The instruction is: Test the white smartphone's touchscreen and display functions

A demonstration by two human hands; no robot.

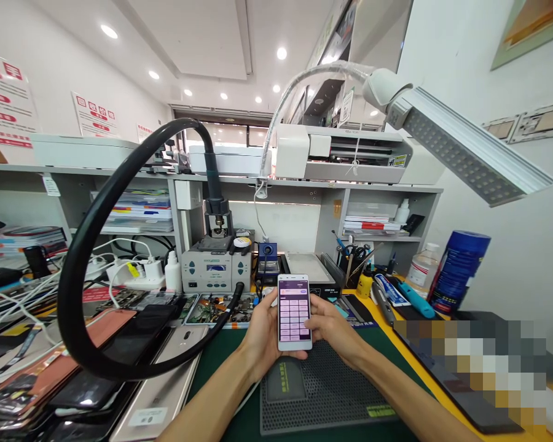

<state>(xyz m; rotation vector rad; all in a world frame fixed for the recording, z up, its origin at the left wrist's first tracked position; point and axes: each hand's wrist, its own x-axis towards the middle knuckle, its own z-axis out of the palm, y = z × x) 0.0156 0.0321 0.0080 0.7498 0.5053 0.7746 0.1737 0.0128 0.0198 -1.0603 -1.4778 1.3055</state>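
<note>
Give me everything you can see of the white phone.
The white phone is held in portrait, screen toward the camera, above the dark perforated mat. It has a slim rectangular body with rounded corners and a smooth, seemingly glass front. The screen is lit: a dark purple background with three columns of pale pink tiles, their text too small to read. The left hand grips its left side; the right hand's thumb overlaps the screen's lower right edge. Its back is hidden.

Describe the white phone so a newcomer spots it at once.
Find the green mat, lower centre, and the dark perforated pad on it. Near the pad's far edge, the left hand holds the white phone, the thumb of the right hand over it. Its lit grid of pink tiles sets it apart from the phones lying at left.
</note>
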